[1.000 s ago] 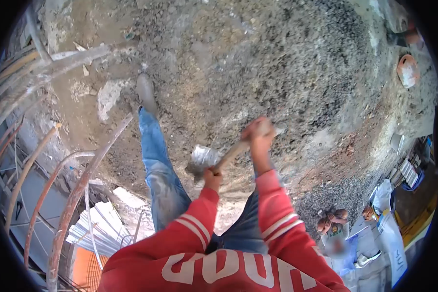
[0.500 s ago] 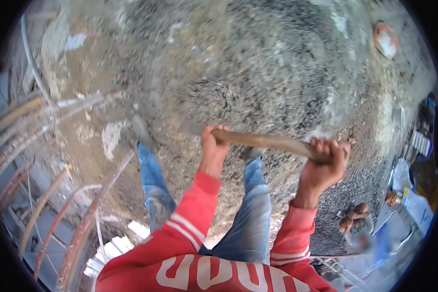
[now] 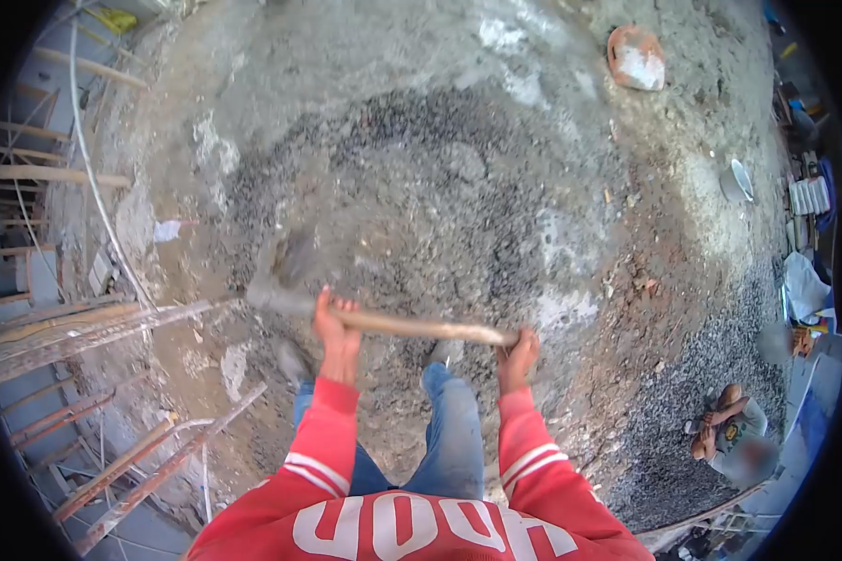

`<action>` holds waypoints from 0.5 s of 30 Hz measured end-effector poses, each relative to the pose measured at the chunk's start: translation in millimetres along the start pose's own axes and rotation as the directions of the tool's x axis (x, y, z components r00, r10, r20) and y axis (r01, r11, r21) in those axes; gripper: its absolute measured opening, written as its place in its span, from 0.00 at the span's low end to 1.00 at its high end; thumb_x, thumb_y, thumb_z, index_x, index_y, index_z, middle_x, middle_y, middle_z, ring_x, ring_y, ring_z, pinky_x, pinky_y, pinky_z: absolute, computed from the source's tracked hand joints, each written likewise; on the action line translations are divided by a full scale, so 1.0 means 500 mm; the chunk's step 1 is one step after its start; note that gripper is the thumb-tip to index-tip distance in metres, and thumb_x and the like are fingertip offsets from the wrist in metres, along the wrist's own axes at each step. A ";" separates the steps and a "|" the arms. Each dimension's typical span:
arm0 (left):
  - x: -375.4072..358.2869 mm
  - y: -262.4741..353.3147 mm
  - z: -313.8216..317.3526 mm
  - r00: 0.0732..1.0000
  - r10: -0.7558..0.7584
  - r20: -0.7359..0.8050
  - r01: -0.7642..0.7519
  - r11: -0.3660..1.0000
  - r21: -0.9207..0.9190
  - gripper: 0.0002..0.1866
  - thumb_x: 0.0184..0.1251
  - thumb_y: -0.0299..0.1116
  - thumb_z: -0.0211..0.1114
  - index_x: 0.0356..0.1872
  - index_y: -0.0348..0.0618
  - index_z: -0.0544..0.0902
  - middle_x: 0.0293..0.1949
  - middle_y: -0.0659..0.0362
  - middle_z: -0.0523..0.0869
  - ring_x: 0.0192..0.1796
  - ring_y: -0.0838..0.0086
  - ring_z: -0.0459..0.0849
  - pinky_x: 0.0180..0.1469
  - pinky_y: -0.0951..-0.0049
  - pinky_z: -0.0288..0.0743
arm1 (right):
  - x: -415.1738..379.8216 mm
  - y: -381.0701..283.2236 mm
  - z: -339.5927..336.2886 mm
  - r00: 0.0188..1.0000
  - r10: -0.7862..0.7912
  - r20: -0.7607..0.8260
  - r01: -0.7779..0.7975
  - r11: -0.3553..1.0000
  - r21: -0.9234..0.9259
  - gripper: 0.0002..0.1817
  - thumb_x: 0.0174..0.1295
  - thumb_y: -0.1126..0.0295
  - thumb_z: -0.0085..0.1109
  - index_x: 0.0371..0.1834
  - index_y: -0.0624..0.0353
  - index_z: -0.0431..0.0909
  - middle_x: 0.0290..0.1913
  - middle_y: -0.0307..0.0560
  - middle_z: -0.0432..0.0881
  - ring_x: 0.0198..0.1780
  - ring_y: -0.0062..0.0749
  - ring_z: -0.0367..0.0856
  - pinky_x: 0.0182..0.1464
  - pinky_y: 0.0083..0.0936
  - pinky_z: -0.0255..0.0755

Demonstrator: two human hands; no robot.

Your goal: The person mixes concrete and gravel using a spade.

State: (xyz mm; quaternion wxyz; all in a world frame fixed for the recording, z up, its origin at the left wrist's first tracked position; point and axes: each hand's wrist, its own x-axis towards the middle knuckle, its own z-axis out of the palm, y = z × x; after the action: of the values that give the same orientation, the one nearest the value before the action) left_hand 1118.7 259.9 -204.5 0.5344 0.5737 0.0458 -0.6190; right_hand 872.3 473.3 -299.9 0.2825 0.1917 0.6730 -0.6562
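A hoe with a thick wooden handle (image 3: 421, 326) lies crosswise in front of my body, held in both hands. My left hand (image 3: 335, 325) is closed round the handle toward its head end. The fingers of my right hand (image 3: 518, 355) are wrapped round the opposite end. At the left, the hoe's grey, coated head (image 3: 276, 292) is low over the ground mix; it is blurred, and its blade edge is hard to make out. Grey gravel and wet-looking mix (image 3: 421, 215) spread over the ground beyond my feet.
Wooden poles (image 3: 131, 327) and a hose (image 3: 89, 159) are at the left. A reddish pan with white inside (image 3: 637, 58) lies at the far right, nearer a metal bowl (image 3: 737, 180). Beside the dark gravel (image 3: 664, 439), a person (image 3: 734, 435) sits at the right.
Both hands and the hoe have shifted left, with the head end now at the left over the mix. My view has tilted so more ground ahead shows.
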 end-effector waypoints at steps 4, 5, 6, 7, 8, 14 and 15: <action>-0.051 0.077 -0.099 0.998 -0.016 -0.054 0.018 0.999 0.034 0.09 0.67 0.39 0.63 0.33 0.52 0.71 0.23 0.68 0.65 0.25 0.77 0.65 0.31 0.70 0.68 | -0.152 -0.121 -0.091 0.845 -0.316 0.431 0.532 0.576 -0.621 0.10 0.62 0.66 0.59 0.34 0.62 0.79 0.29 0.49 0.81 0.34 0.34 0.81 0.39 0.36 0.75; -0.069 0.098 -0.122 0.995 -0.012 -0.104 0.017 0.998 0.053 0.10 0.67 0.39 0.63 0.32 0.52 0.71 0.23 0.67 0.65 0.24 0.77 0.65 0.30 0.70 0.68 | -0.187 -0.140 -0.117 0.819 -0.242 0.520 0.559 0.536 -0.632 0.11 0.62 0.65 0.58 0.34 0.62 0.80 0.29 0.52 0.83 0.33 0.39 0.83 0.38 0.37 0.75; -0.084 0.117 -0.145 0.988 -0.008 -0.155 0.020 0.997 0.074 0.10 0.67 0.39 0.62 0.31 0.52 0.70 0.22 0.67 0.65 0.23 0.76 0.66 0.29 0.70 0.69 | -0.215 -0.158 -0.130 0.786 -0.161 0.597 0.588 0.494 -0.641 0.12 0.63 0.63 0.57 0.34 0.63 0.81 0.29 0.54 0.84 0.32 0.44 0.85 0.38 0.39 0.75; -0.100 0.135 -0.173 0.990 -0.008 -0.143 0.018 0.997 0.072 0.10 0.67 0.39 0.62 0.31 0.52 0.70 0.22 0.67 0.65 0.23 0.76 0.66 0.29 0.70 0.69 | -0.247 -0.191 -0.130 0.784 -0.172 0.596 0.592 0.496 -0.635 0.12 0.63 0.63 0.57 0.34 0.63 0.81 0.29 0.54 0.84 0.32 0.44 0.85 0.38 0.39 0.75; -0.115 0.153 -0.208 0.983 -0.038 -0.180 0.050 0.997 0.064 0.12 0.67 0.40 0.61 0.29 0.51 0.69 0.21 0.67 0.65 0.23 0.76 0.66 0.28 0.70 0.69 | -0.289 -0.224 -0.135 0.740 -0.005 0.672 0.635 0.335 -0.696 0.15 0.64 0.59 0.56 0.35 0.62 0.81 0.32 0.55 0.85 0.34 0.48 0.85 0.38 0.41 0.76; -0.142 0.187 -0.361 0.963 -0.100 -0.250 0.141 0.979 0.150 0.16 0.67 0.40 0.60 0.24 0.49 0.65 0.19 0.65 0.65 0.21 0.73 0.67 0.28 0.69 0.71 | -0.472 -0.301 -0.094 0.426 0.505 0.751 0.883 -0.051 -0.466 0.26 0.65 0.42 0.52 0.46 0.56 0.79 0.37 0.56 0.85 0.42 0.54 0.84 0.44 0.49 0.76; -0.154 0.187 -0.382 0.957 -0.126 -0.260 0.167 0.976 0.141 0.16 0.67 0.40 0.60 0.24 0.49 0.65 0.19 0.64 0.65 0.21 0.73 0.67 0.29 0.69 0.72 | -0.496 -0.281 -0.076 0.362 0.510 0.780 0.921 -0.064 -0.385 0.26 0.62 0.44 0.57 0.48 0.57 0.77 0.38 0.56 0.85 0.42 0.54 0.84 0.44 0.49 0.76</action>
State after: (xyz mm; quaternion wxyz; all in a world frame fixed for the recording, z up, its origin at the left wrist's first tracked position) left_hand 1294.2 395.2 -158.5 0.4286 0.6835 0.1050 -0.5815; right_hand 969.5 529.9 -35.1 0.4570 -0.6026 0.6541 0.0081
